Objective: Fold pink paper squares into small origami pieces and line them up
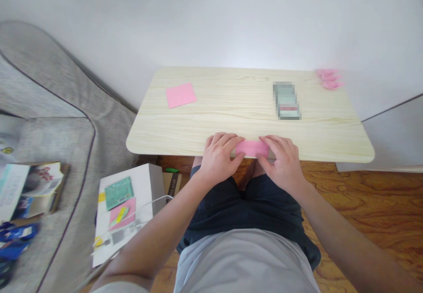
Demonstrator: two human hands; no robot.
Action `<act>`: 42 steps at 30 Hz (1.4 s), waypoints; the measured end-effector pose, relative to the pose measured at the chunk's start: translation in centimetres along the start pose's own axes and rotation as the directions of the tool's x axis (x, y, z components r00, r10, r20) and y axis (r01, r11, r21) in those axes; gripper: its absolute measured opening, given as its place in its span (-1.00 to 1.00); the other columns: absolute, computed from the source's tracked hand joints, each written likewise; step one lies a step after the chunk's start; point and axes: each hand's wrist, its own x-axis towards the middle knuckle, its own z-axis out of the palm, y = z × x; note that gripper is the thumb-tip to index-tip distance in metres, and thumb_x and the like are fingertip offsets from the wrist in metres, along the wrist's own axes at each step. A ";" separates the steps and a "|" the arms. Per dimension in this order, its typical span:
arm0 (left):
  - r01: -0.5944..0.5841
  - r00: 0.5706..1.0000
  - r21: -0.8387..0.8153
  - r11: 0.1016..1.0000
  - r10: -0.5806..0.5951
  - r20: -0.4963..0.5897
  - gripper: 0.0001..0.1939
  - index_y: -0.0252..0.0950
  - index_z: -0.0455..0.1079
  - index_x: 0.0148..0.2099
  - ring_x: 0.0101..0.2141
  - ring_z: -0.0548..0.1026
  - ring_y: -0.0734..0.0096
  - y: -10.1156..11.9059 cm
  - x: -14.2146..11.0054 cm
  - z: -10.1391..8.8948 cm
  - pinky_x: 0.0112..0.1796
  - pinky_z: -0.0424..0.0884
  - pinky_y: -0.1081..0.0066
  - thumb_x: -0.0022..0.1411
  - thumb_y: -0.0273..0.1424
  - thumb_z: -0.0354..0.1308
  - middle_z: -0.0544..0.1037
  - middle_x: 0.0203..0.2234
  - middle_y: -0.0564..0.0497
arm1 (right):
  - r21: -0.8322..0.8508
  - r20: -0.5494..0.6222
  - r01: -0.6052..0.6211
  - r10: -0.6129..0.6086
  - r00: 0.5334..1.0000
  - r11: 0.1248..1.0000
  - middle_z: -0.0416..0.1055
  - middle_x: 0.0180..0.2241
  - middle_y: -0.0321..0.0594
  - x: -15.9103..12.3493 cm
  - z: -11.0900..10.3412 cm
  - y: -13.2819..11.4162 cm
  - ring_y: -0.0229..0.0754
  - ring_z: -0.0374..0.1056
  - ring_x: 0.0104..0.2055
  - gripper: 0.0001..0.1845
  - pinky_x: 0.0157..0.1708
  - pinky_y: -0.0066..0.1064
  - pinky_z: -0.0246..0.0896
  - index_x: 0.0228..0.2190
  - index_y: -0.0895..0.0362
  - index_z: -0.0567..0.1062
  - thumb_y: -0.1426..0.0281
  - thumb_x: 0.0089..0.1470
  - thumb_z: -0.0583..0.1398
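Observation:
A small pink folded paper [253, 148] lies at the near edge of a light wooden table [231, 108]. My left hand [218, 157] grips its left end, fingers curled over the paper. At the right end, my right hand [281, 158] pinches it the same way. Both hands rest on the table edge, above my lap.
A flat pink paper square [180, 94] lies at the table's far left. A blurred-out rectangular object [286, 100] sits right of centre. Small pink folded pieces [328, 78] are at the far right corner. A grey sofa [49, 121] and a white box [127, 205] stand to my left.

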 end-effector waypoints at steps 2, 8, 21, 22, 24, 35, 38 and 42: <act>0.001 1.000 -0.018 1.000 -0.001 0.004 -0.64 -0.12 0.49 0.16 0.12 0.42 0.12 0.1 0.1 0.0 0.16 0.26 0.09 0.34 -0.30 0.24 0.60 0.05 -0.01 | 0.038 0.018 0.001 -0.002 1.000 0.999 0.52 0.08 -0.11 0.4 -0.1 0.2 0.13 0.37 0.11 -0.48 0.10 0.02 0.24 0.16 0.01 0.46 0.34 0.18 0.31; -0.002 1.000 -0.044 0.999 0.003 0.015 -0.68 -0.08 0.51 0.10 0.05 0.43 0.15 0.4 0.6 -0.2 0.11 0.28 0.11 0.32 -0.38 0.23 0.61 -0.05 0.03 | 0.143 0.063 -0.019 0.010 0.998 0.990 0.58 -0.14 -0.16 1.5 -0.3 0.7 0.08 0.41 -0.05 -0.52 0.02 -0.01 0.27 0.10 0.02 0.50 0.38 0.13 0.34; 0.019 1.000 -0.070 0.997 -0.018 0.024 -0.89 -0.15 0.55 -0.15 -0.01 0.46 0.16 0.4 1.1 0.1 0.06 0.29 0.12 0.33 -0.40 0.21 0.66 -0.15 0.01 | 0.223 0.073 0.028 -0.045 0.996 0.974 0.58 -0.33 -0.22 2.2 -0.5 0.7 -0.01 0.41 -0.17 -0.91 -0.12 -0.13 0.29 -0.32 0.02 0.58 0.45 0.18 0.27; 0.025 0.999 -0.075 0.997 -0.023 0.027 -0.90 -0.16 0.55 -0.16 -0.02 0.46 0.17 0.4 1.1 0.0 0.05 0.29 0.12 0.34 -0.40 0.19 0.66 -0.16 0.01 | 0.233 0.067 0.020 -0.036 0.997 0.972 0.57 -0.33 -0.22 2.2 -0.5 0.7 -0.01 0.42 -0.17 -0.91 -0.13 -0.14 0.30 -0.31 0.02 0.58 0.45 0.18 0.26; 0.043 0.999 -0.096 0.994 -0.041 0.029 -0.89 -0.16 0.54 -0.17 -0.03 0.47 0.19 0.4 1.2 0.1 0.05 0.29 0.13 0.36 -0.38 0.17 0.67 -0.18 0.03 | 0.254 0.056 -0.006 -0.009 0.998 0.967 0.57 -0.30 -0.21 2.1 -0.5 0.7 -0.01 0.44 -0.18 -0.93 -0.13 -0.14 0.32 -0.28 0.01 0.57 0.42 0.18 0.27; 0.154 0.988 -0.244 0.957 -0.141 0.070 -0.75 -0.12 0.47 0.03 -0.09 0.52 0.24 -0.7 1.7 0.0 0.03 0.34 0.14 0.35 -0.44 0.12 0.62 -0.24 0.06 | 0.139 -0.045 0.221 -0.217 0.975 0.965 0.44 0.17 -0.13 1.6 -1.5 0.2 0.17 0.30 0.23 -0.65 0.23 0.15 0.19 -0.05 -0.07 0.58 0.41 0.11 0.35; 0.142 0.989 -0.195 0.971 -0.129 0.077 -0.77 -0.12 0.46 0.02 -0.08 0.50 0.21 -0.6 1.8 0.0 0.02 0.32 0.11 0.36 -0.43 0.11 0.63 -0.23 0.05 | 0.126 -0.038 0.234 -0.231 0.972 0.964 0.51 0.07 -0.21 1.4 -0.9 0.8 0.12 0.32 0.18 -0.83 0.18 0.13 0.21 -0.21 -0.10 0.63 0.41 0.16 0.33; 0.094 0.995 -0.078 0.993 -0.090 0.049 -0.81 -0.13 0.48 -0.03 -0.04 0.46 0.14 -0.3 1.5 0.0 -0.02 0.29 0.10 0.37 -0.43 0.11 0.64 -0.14 0.02 | 0.124 -0.006 0.189 -0.190 0.982 0.974 0.58 -0.09 -0.22 1.2 -0.2 1.2 0.04 0.36 0.04 -0.90 0.07 0.01 0.26 -0.21 -0.05 0.62 0.37 0.24 0.29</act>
